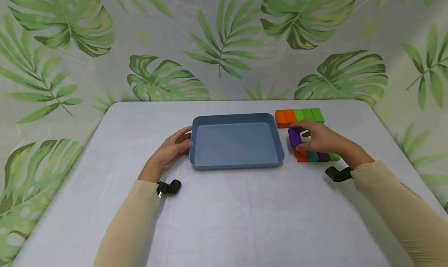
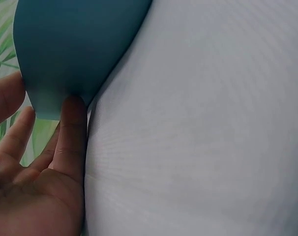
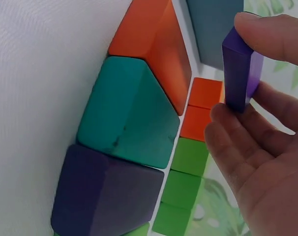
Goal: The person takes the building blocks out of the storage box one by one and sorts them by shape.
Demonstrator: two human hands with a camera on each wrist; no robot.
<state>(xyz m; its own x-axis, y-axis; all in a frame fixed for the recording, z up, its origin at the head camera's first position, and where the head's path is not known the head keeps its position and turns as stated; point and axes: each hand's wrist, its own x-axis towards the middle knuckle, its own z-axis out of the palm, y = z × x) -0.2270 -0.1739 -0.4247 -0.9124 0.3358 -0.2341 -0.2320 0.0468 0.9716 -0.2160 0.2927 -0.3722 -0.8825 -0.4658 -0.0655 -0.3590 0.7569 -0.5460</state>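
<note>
A blue-grey rectangular tray point(image 1: 238, 144) lies on the table with nothing in it. My left hand point(image 1: 172, 149) touches the tray's left side with its fingers; in the left wrist view the fingertips point(image 2: 73, 110) rest against the outer wall. Between thumb and fingers, my right hand point(image 1: 320, 136) pinches a purple block point(image 1: 294, 137) just right of the tray. Below that hand stands a front row with an orange block point(image 3: 156, 44), a teal block point(image 3: 129, 113), a dark purple block point(image 3: 107, 189) and a green block point(image 1: 334, 157), partly hidden in the head view.
Behind the right hand a back row holds orange blocks point(image 1: 285, 118) and green blocks point(image 1: 308, 114) side by side. A white cloth covers the table point(image 1: 224, 216). A leaf-patterned curtain point(image 1: 224, 41) hangs behind it.
</note>
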